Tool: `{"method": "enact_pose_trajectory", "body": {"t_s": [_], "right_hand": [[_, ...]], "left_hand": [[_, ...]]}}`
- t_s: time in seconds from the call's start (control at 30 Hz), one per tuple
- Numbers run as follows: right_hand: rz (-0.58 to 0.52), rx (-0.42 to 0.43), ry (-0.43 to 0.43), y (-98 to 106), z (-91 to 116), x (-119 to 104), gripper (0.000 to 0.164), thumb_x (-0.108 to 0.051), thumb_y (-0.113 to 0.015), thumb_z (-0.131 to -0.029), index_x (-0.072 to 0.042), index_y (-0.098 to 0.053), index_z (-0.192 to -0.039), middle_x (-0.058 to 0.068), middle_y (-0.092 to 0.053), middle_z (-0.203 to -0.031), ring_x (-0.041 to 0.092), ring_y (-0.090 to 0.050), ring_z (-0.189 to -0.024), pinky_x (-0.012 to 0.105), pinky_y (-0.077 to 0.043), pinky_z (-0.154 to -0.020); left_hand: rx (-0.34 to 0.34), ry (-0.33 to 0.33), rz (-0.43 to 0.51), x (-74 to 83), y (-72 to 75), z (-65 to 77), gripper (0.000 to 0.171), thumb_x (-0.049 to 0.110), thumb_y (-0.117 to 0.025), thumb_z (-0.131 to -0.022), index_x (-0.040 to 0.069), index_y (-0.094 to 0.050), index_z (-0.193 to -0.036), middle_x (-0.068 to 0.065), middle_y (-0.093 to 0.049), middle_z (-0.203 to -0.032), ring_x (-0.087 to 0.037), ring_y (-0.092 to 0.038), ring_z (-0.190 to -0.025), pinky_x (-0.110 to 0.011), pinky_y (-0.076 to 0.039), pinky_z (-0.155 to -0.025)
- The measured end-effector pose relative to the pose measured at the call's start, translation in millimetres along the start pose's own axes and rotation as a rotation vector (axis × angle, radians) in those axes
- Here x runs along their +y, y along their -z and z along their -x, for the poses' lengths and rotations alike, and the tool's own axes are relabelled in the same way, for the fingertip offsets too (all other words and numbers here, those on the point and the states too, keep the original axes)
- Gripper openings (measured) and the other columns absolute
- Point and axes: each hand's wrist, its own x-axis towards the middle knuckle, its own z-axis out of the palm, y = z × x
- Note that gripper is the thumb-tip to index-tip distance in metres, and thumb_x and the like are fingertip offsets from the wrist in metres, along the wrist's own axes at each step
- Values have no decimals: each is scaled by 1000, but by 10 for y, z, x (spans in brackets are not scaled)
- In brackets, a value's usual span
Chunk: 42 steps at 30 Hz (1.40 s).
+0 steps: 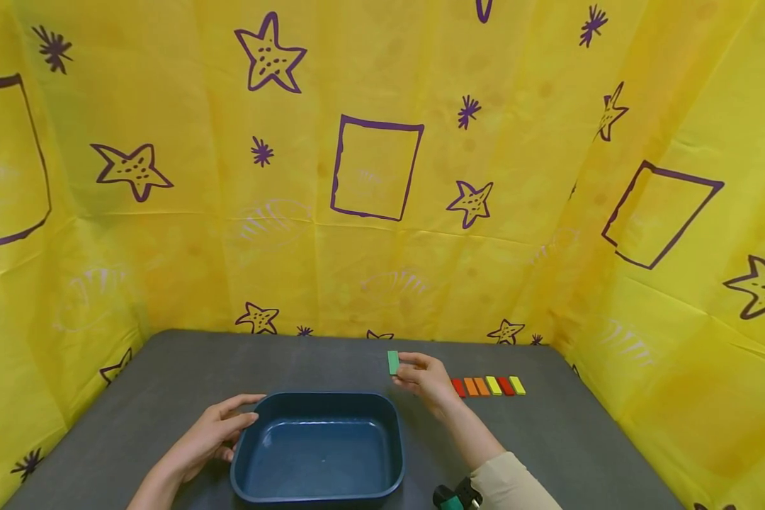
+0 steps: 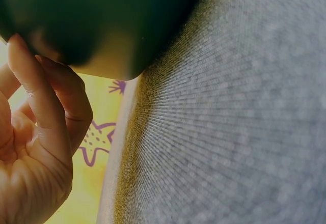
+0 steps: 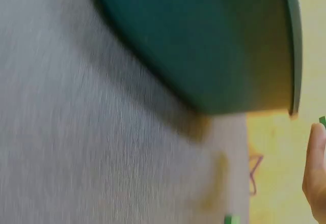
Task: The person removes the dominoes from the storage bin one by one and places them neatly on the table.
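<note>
A deep blue rectangular plastic bin [image 1: 319, 489] stands on the dark tabletop, with nothing inside it. My left hand [image 1: 212, 431] holds the bin at its left rim, thumb and index fingertip at the edge near the far left corner. In the left wrist view the bent fingers of that hand [image 2: 48, 117] meet the bin's outer wall [image 2: 117, 25]. Beyond the bin's far right corner, my right hand [image 1: 426, 381] pinches a small green rectangular block [image 1: 393, 363] upright between thumb and fingers. Only part of this hand [image 3: 317, 170] shows in the right wrist view.
Right of my right hand lies a row of small flat blocks: red [image 1: 506, 386], orange [image 1: 481, 386] and yellow [image 1: 517, 384]. Another green piece [image 3: 232, 219] shows at the right wrist view's lower edge. A yellow patterned curtain [image 1: 382, 283] encloses the table's back and sides.
</note>
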Motion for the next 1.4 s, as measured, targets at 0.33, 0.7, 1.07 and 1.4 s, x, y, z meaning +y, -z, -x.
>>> {"method": "enact_pose_trajectory", "body": {"t_s": [0.33,0.7,1.07,1.4], "right_hand": [[22,149,-14,552,14,-60,45,1,-60,-94,11,-49,-137,9,-62,-98,14,-71,-83,24,-59,-79],[43,222,-50,1121,92,-174,52,-3,-57,-98,9,-40,-145,10,-59,-113,7,-69,-85,22,-58,-85],[23,326,-70,1669,164,9,56,1,-55,-97,15,-32,-146,-3,-64,-90,2,-68,-76,17,-57,-75],[-15,432,-88,2099,226,90,57,3,-54,-96,16,-30,-146,-7,-60,-82,2,-67,-72,18,-58,-76]], "left_hand": [[16,17,-1,1,4,23,63,34,-55,-101,1,-33,-151,4,-54,-72,-7,-51,-56,-21,-50,-51],[17,31,8,15,18,52,64,35,-56,-100,2,-35,-150,3,-54,-72,-7,-50,-55,-21,-49,-52],[9,16,12,32,22,65,65,35,-56,-100,2,-33,-151,3,-54,-74,-7,-49,-55,-20,-49,-52],[-2,5,24,35,-2,45,64,34,-55,-101,2,-32,-152,4,-57,-77,-5,-46,-54,-21,-48,-51]]}}
